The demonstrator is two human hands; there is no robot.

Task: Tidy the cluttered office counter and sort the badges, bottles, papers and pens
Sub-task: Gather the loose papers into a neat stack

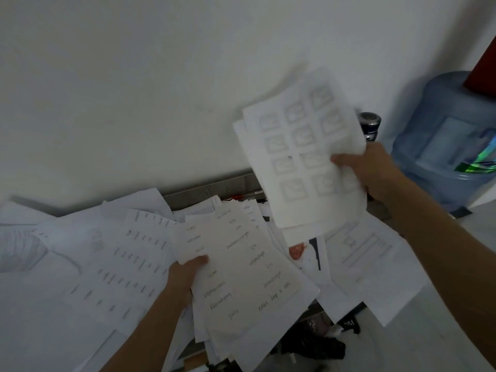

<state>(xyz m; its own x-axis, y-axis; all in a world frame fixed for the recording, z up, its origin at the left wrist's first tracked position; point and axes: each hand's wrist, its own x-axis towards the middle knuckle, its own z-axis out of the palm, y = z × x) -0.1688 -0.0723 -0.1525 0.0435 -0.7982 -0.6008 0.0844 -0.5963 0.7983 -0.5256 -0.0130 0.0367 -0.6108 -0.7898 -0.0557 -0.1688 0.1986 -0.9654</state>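
Observation:
My left hand (185, 275) grips a thick stack of papers (241, 272) with handwritten words on the top sheet, held low over the counter. My right hand (367, 167) holds up a few sheets (303, 162) printed with a grid of small pictures, raised above the counter in front of the wall. Loose white papers (107, 264) cover most of the counter to the left, and another printed sheet (370, 253) lies under my right forearm. A red pen (241, 196) lies near the wall behind the papers.
A large blue water jug (442, 146) stands at the right, with a red object on top. A dark metal bottle top (370, 124) shows behind the raised sheets. Dark items (316, 342) lie at the counter's front edge. The grey counter (204, 193) meets the white wall.

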